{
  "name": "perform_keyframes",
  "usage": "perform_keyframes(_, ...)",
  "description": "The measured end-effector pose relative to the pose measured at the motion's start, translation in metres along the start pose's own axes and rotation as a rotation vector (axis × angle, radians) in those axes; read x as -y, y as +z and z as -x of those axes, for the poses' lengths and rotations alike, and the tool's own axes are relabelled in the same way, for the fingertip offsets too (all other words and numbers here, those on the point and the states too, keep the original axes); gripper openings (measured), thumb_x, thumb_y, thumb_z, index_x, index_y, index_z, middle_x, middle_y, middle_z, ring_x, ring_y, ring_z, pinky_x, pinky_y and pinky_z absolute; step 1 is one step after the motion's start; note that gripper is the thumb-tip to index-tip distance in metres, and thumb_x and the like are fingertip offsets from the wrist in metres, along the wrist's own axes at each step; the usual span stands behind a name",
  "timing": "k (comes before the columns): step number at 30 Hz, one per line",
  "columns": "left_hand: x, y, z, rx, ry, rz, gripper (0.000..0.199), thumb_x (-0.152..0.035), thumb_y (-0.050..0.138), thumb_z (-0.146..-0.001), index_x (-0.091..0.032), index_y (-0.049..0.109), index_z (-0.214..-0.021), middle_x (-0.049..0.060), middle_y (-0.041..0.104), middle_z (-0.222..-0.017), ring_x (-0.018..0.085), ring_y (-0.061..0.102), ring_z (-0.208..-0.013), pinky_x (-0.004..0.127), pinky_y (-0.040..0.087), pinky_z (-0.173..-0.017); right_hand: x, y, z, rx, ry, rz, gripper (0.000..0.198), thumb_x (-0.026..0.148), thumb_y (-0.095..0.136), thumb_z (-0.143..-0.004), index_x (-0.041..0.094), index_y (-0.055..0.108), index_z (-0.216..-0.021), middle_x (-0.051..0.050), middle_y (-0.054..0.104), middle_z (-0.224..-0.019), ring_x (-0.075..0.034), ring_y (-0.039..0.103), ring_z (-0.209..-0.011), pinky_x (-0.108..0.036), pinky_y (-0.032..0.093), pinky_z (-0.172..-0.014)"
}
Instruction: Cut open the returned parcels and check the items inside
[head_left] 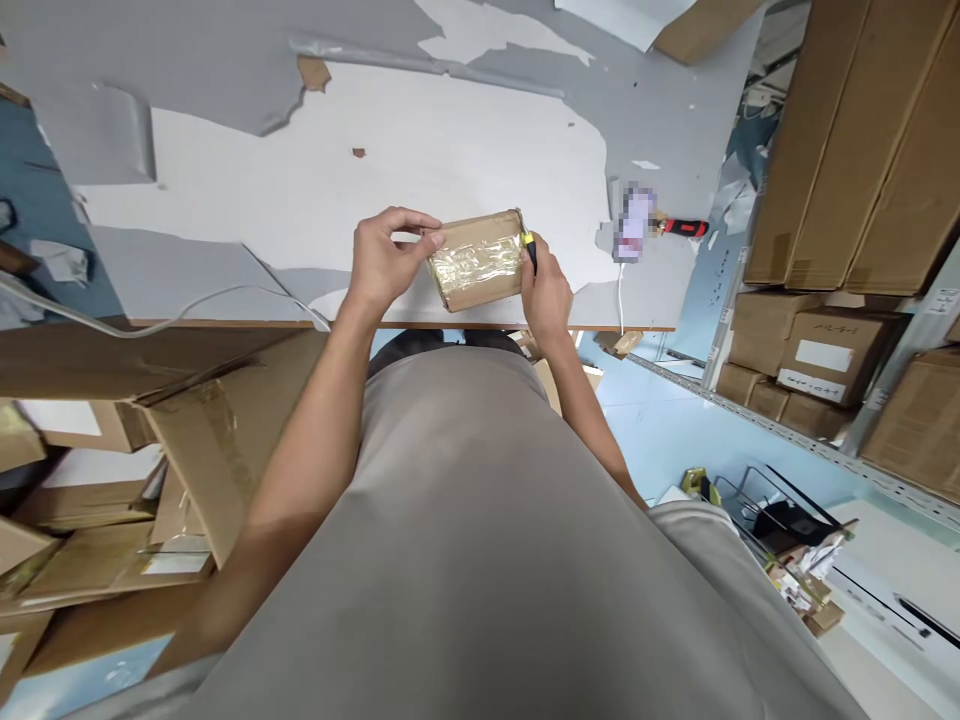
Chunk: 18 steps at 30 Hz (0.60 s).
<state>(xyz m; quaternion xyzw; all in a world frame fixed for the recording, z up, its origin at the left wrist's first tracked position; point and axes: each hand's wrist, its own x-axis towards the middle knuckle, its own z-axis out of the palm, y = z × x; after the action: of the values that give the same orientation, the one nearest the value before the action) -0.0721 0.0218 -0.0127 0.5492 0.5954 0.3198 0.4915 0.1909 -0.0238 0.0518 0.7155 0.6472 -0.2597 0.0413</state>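
A small cardboard box, with a shiny band of clear yellowish tape across its top, is held slightly tilted over the near part of the table. My left hand pinches its upper left corner between thumb and fingers. At the opposite end, my right hand is closed around a small knife with a yellow and black handle. Its thin metal end lies along the right edge of the box. How deep the tip reaches cannot be made out. The right fingers also rest close to that edge.
A phone with a white cable lies on the worn table, beside a red and black handled tool. Large open cartons stand at left. Shelves with boxes line the right.
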Motion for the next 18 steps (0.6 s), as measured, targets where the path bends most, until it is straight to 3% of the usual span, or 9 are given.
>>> perform_keyframes(5,0.005,-0.002,-0.009,0.042,-0.028,-0.012,0.038,-0.054,0.083,-0.104,-0.02,0.083,-0.119,0.006,0.087,-0.124,0.027,0.08,-0.122,0.048,0.071,-0.102,0.014,-0.021,0.031,-0.058,0.048,0.013,0.067,0.052,0.02,-0.13,0.02,0.048,-0.182,-0.024,0.072,-0.145,-0.04,0.079,-0.129,-0.057,0.065,-0.11)
perform_keyframes(11,0.001,-0.002,-0.014,0.041,-0.014,0.046,0.023,-0.04,0.09,-0.096,-0.022,0.084,-0.108,0.004,0.09,-0.116,0.025,0.082,-0.111,0.049,0.069,-0.11,0.069,-0.042,0.056,0.116,0.092,0.05,0.055,0.032,0.025,-0.129,0.018,0.059,-0.169,-0.023,0.076,-0.15,-0.037,0.08,-0.128,-0.05,0.062,-0.111)
perform_keyframes(18,-0.006,0.0,-0.018,0.047,-0.16,0.082,0.019,-0.027,0.091,-0.088,-0.021,0.086,-0.105,0.002,0.087,-0.099,0.021,0.08,-0.09,0.04,0.07,-0.089,0.105,-0.038,0.054,0.258,0.002,-0.033,0.038,0.031,0.041,-0.13,0.02,0.067,-0.155,-0.015,0.087,-0.127,-0.032,0.084,-0.116,-0.04,0.06,-0.105)
